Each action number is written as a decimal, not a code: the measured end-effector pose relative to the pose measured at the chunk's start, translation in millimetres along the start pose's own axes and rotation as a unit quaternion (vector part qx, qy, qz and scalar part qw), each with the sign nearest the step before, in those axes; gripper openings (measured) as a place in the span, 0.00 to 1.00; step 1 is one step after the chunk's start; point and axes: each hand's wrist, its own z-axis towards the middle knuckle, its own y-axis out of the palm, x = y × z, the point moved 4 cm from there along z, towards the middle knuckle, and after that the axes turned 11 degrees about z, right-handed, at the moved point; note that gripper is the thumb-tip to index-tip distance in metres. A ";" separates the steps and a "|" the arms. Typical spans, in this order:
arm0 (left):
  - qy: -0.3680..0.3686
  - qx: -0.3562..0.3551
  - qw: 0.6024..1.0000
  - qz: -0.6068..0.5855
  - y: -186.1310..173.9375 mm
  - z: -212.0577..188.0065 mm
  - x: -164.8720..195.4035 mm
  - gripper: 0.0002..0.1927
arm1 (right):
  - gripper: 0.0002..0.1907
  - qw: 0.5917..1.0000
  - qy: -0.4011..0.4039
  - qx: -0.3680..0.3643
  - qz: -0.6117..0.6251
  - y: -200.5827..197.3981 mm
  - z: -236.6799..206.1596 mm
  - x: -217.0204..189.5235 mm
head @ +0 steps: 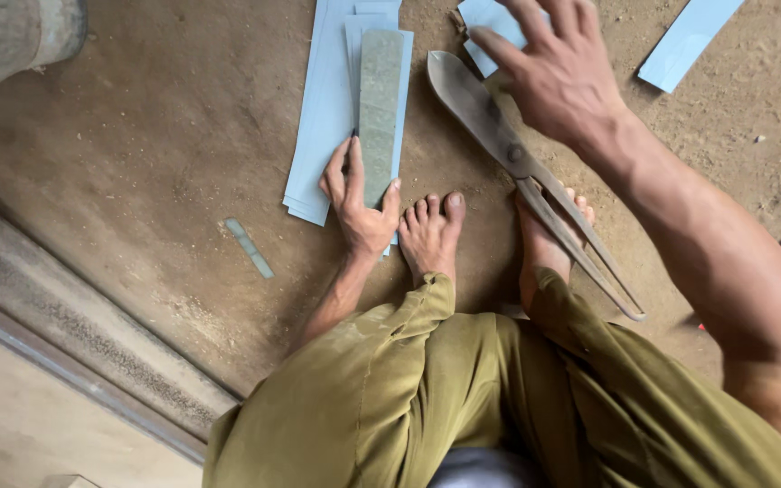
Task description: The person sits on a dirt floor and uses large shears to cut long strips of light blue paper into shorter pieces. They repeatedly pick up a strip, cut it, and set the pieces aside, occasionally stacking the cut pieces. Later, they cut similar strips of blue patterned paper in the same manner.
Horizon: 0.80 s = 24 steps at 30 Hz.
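Head view: left hand presses flat on the greenish metal strip atop the stack of pale-blue strips. Right hand hovers empty, fingers spread, above the tin snips; best keep the strip pinned square.

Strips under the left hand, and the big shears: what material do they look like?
Strips: likely thin sheet metal, pale blue-grey matte; flat with crisp straight edges. The top strip looks dull, mottled grey-green. Shears: apparently steel, dark and worn, with bare loop handles.
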 end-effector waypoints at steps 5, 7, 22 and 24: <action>-0.095 -0.122 0.920 -0.359 -5.7 36.7 -2.4 0.44 | 0.30 0.997 -0.041 -0.044 -0.040 -26.3 26.0 -14.3; -0.093 -0.215 0.846 -0.479 2.4 59.7 13.4 0.45 | 0.30 0.996 -0.068 -0.043 0.045 -47.8 0.6 -26.5; -0.024 -0.397 0.637 -0.661 151.5 119.1 155.4 0.51 | 0.48 0.829 0.317 0.112 0.447 -24.0 -136.4 -77.6; -0.036 -0.377 0.649 -0.659 164.9 112.4 156.9 0.52 | 0.40 0.827 0.221 0.192 0.479 -19.3 -137.0 -80.0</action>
